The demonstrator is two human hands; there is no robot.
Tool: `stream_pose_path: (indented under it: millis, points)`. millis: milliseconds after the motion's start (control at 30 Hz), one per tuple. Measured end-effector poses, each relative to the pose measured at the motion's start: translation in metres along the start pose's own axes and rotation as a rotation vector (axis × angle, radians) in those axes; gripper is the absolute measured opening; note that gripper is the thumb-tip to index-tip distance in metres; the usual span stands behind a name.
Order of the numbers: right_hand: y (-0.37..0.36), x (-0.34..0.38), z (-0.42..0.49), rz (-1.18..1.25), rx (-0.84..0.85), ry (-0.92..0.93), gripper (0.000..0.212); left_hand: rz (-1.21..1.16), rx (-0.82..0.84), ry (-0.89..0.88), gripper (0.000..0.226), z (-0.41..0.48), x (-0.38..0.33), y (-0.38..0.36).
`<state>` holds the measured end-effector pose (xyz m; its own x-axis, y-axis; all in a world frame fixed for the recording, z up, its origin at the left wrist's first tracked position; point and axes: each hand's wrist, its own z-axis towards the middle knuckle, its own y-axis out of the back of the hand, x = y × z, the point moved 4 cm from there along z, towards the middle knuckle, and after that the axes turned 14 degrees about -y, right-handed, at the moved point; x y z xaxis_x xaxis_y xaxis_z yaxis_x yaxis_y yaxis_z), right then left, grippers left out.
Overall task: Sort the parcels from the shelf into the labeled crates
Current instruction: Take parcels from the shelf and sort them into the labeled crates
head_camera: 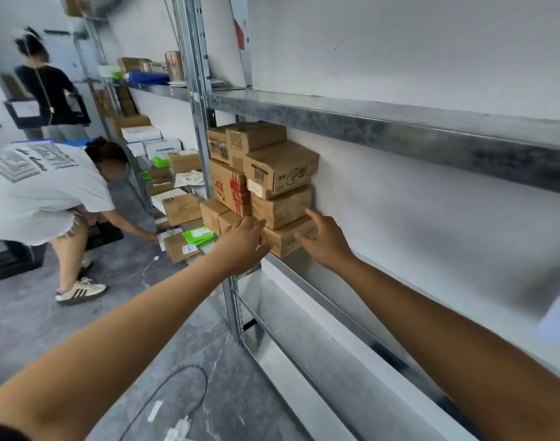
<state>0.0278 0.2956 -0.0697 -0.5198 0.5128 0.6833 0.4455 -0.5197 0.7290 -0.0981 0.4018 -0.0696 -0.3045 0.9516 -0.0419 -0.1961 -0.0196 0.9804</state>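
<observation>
Brown cardboard parcel (286, 240), lowest of the mid-frame stack (273, 173) on grey metal shelving (367, 128), lies between left hand (240, 243) and right hand (326, 241), both touching it with straightened fingers.

Counts, all placed off the steel upright (204, 128).
- Just right of it: brown cartons (280, 167) in one stack, 9 visible. 1 of those is the red-taped carton (232, 186).
- Right of it: shelf levels (367, 128), 3 in sight.
- At the stack's foot, right of it: 2 grips, left grip (243, 246) and right grip (326, 240).
- Left of it: green parcels (197, 235), 3 that I can make out; white boxes (162, 148), 2. There are more brown cartons there, too blurred to count.
- Further left: 2 other people, one in a white shirt (43, 186), one in a black top (49, 90).
- On the floor below it: 1 dark cable (189, 386).
</observation>
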Motion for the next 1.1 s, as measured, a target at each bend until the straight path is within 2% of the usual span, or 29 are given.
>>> stream_pose_path:
  millis: [133,367,567,700,900,1100]
  points:
    - [0.002,0.021,0.046,0.023,-0.031,-0.035,0.061,0.009,-0.027,-0.010,0.059,0.048,0.031,0.011]
    - [-0.007,0.053,0.110,0.282,-0.019,-0.166,0.058,-0.008,-0.169,-0.040,0.051,0.122,0.084,0.048]
    - [-0.026,0.064,0.144,0.508,-0.058,-0.301,0.057,-0.046,-0.089,-0.094,0.050,0.163,0.123,0.044]
    - [-0.033,0.068,0.155,0.649,-0.074,-0.326,0.058,-0.051,-0.089,-0.134,0.050,0.181,0.135,0.039]
    - [-0.036,0.066,0.155,0.850,-0.119,-0.346,0.060,-0.267,-0.184,-0.116,0.045,0.183,0.137,0.046]
    - [-0.037,0.055,0.127,0.777,-0.228,-0.327,0.068,-0.464,-0.195,-0.161,0.059,0.179,0.132,0.031]
